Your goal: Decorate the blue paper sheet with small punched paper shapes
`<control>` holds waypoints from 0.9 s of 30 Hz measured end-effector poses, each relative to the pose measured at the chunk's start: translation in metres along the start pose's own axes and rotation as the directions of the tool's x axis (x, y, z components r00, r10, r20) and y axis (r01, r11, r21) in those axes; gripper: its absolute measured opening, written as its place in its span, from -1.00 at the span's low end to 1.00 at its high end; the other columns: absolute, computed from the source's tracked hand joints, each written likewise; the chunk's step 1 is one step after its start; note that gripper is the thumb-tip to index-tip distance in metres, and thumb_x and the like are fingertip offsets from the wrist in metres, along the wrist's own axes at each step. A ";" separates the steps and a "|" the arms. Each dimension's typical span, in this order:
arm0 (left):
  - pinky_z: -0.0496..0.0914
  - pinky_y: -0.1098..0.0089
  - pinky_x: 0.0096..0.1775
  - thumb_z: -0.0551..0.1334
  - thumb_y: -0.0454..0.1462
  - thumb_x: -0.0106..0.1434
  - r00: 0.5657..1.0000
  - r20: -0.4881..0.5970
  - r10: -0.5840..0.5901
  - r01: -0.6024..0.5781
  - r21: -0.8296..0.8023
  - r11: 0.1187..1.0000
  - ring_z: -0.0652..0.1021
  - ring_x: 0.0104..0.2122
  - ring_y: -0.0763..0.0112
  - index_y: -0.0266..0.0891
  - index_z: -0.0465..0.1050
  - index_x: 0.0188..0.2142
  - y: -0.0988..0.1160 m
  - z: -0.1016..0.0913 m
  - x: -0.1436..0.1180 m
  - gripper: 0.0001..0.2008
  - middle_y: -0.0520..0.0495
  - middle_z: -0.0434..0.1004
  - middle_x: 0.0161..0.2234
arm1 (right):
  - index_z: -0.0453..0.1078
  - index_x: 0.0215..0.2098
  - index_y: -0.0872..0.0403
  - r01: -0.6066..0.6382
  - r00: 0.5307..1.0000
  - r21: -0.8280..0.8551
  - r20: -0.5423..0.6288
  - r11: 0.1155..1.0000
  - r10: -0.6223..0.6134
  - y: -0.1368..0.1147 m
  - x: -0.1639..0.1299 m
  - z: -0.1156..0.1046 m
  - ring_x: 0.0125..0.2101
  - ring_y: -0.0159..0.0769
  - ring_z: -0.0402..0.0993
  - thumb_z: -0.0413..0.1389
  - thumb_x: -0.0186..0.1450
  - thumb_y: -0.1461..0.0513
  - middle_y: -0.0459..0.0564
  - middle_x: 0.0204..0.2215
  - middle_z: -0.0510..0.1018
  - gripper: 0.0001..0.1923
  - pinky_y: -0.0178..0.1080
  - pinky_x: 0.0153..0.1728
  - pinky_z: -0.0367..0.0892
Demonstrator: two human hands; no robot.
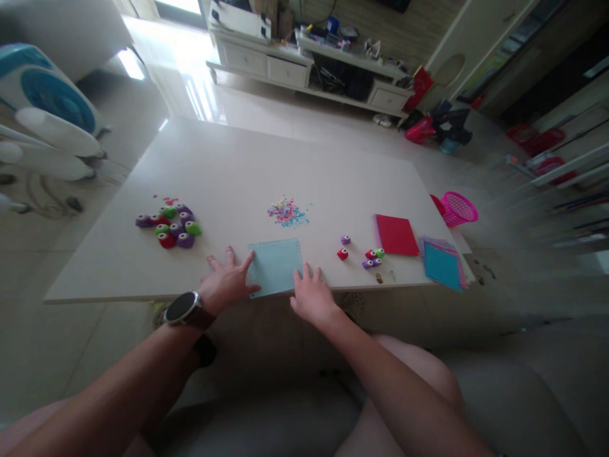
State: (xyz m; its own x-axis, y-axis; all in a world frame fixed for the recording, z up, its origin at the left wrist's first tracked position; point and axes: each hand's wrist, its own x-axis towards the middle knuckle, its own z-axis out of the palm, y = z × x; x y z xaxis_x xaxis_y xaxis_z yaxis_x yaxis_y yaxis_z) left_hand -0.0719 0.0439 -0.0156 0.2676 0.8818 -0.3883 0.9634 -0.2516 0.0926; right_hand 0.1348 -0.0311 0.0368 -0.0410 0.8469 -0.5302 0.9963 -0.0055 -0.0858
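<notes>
The step in hand looks like steadying a single sheet at the near edge of the counter (238, 165); the light-blue square sheet of paper with a dotted border (275, 266) lies flat at six o'clock of the counter, straight before the person. The left hand (228, 284) rests at the sheet's nine o'clock side, fingers spread wide and flat, fingertips touching its left edge; its grip is open and holds nothing. The right hand (311, 295) lies at the sheet's four o'clock corner, fingers loosely extended on the counter edge, touching or just beside the paper; I cannot tell which; nothing is held. The next move, I judge, calls for a pinch at one edge to lift the sheet. A scatter of pink and blue paper confetti (287, 212) sits at its twelve o'clock.
</notes>
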 end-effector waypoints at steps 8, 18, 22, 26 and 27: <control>0.48 -0.47 -0.04 0.32 0.18 0.32 1.000 0.012 -0.013 0.013 0.055 0.998 0.09 0.36 -1.00 -0.04 -0.08 0.59 0.005 -0.004 -0.004 0.02 -0.68 -0.20 0.54 | 0.03 0.56 0.28 0.021 1.000 -0.042 0.012 0.999 -0.021 0.001 0.000 0.004 0.45 0.51 0.00 0.17 0.46 0.15 0.49 0.54 -0.08 -0.18 0.23 0.23 0.36; 0.50 -0.40 -0.02 0.30 0.16 0.36 0.999 0.041 -0.014 0.011 0.059 0.998 0.10 0.36 -0.97 -0.02 -0.09 0.59 0.006 -0.012 -0.007 -0.02 -0.68 -0.21 0.54 | 0.42 0.24 0.12 -0.057 0.992 0.057 -0.114 0.997 0.063 0.056 0.005 -0.036 0.16 0.09 0.44 0.07 0.49 0.12 0.27 0.19 0.52 -0.57 0.04 0.17 0.37; 0.50 -0.35 -0.01 0.29 0.12 0.38 0.998 0.060 0.000 -0.004 0.069 0.998 0.12 0.36 -0.96 -0.07 -0.10 0.59 0.006 -0.016 -0.009 -0.03 -0.72 -0.18 0.53 | 0.41 0.25 0.20 -0.430 0.879 0.057 -0.203 0.901 0.432 0.112 0.006 -0.055 0.21 0.30 0.38 -0.02 0.53 0.00 0.43 0.25 0.41 -0.46 0.15 0.15 0.35; 0.48 -0.32 0.05 0.31 0.13 0.36 0.998 0.058 0.021 -0.025 0.074 0.997 0.16 0.38 -0.86 -0.11 -0.09 0.59 0.003 -0.014 -0.007 -0.01 -0.73 -0.14 0.52 | 0.37 0.30 0.26 -0.465 0.880 0.052 -0.074 0.884 0.468 0.144 0.007 -0.046 0.29 0.30 0.32 0.03 0.49 0.04 0.49 0.30 0.37 -0.42 0.11 0.17 0.34; 0.46 -0.33 0.08 0.32 0.15 0.34 0.998 0.053 0.031 -0.035 0.071 0.997 0.17 0.39 -0.82 -0.13 -0.08 0.58 0.001 -0.013 -0.006 0.01 -0.73 -0.13 0.52 | 0.38 0.29 0.27 -0.454 0.889 0.045 -0.042 0.890 0.456 0.147 0.007 -0.043 0.28 0.27 0.34 0.04 0.49 0.06 0.49 0.30 0.38 -0.44 0.09 0.18 0.34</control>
State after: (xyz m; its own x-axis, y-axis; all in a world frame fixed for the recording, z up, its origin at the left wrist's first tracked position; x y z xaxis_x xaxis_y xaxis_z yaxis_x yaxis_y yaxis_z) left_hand -0.0720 0.0434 -0.0017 0.2963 0.8510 -0.4336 0.9499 -0.3101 0.0405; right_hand 0.2844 -0.0032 0.0563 0.4212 0.7724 -0.4754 0.9015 -0.4139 0.1264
